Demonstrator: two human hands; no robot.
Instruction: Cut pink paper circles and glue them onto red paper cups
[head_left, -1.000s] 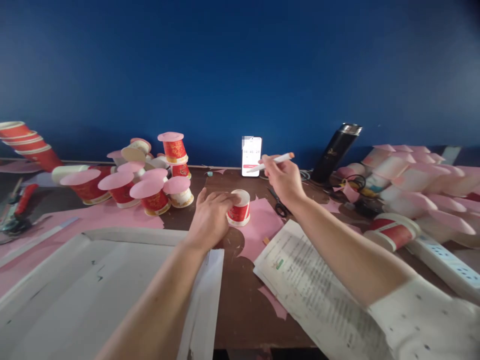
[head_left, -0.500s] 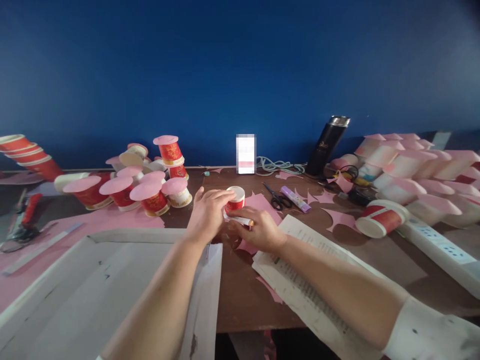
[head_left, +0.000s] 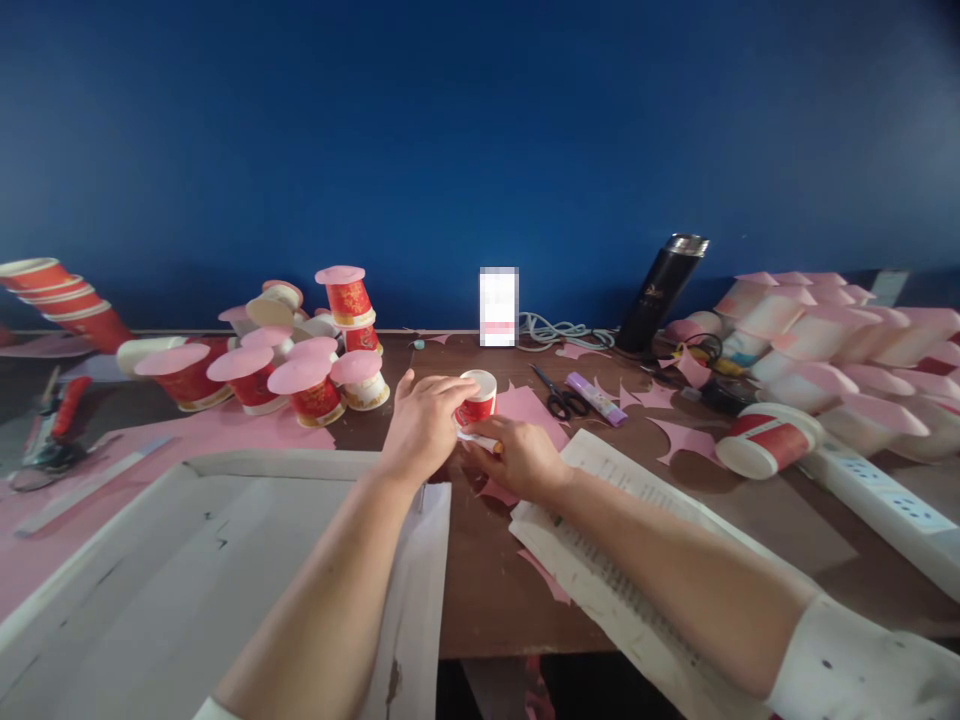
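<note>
Your left hand (head_left: 426,425) arches palm-down at the left of the red cup (head_left: 477,392), fingers laid together on its edge; your thumb is hidden, so I cannot tell whether you grip it. The cup stands on the table (head_left: 517,620), white end up, between your hands. Your right hand (head_left: 523,457), curled low, pinches the pen (head_left: 474,438) near the cup's foot. Your forearms slant inward, the left over the tray (head_left: 150,580), the right over the printed sheets (head_left: 600,555).
</note>
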